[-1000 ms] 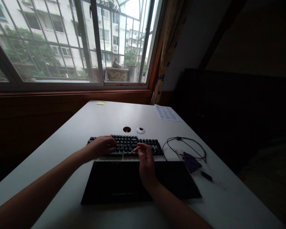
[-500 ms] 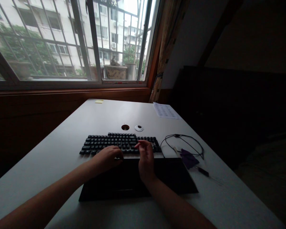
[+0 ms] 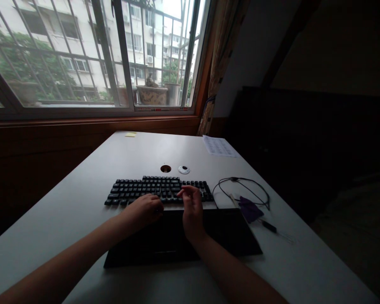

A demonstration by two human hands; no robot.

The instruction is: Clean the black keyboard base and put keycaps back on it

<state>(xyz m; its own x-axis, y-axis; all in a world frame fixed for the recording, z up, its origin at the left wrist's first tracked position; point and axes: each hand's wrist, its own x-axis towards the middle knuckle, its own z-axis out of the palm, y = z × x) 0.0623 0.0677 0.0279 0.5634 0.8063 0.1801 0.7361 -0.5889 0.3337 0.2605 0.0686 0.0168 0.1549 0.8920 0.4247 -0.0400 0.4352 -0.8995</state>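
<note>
A keyboard [image 3: 129, 190] with black keycaps lies across the desk, and pale strips show along its near edge. Directly in front of it is a flat black panel [image 3: 228, 232]. My left hand [image 3: 147, 207] is curled at the keyboard's near edge, over the panel's far edge; its fingertips point down and are mostly hidden. My right hand [image 3: 192, 211] rises over the panel, its wrist above it. The fingers of that hand are bent and spread a little above the right-hand keys, pointing left, with nothing visible in them.
To the right lie a looped black cable [image 3: 250, 179], a purple cloth [image 3: 251, 210] and a black-handled tool with thin wires [image 3: 269, 226]. Farther back are a round hole [image 3: 165, 169], a white ring [image 3: 184, 169], printed paper [image 3: 219, 146] and a yellow note [image 3: 131, 134].
The whole view has shifted very slightly. The right fingers have bent a little to the left; the left hand keeps nearly the same pose.
</note>
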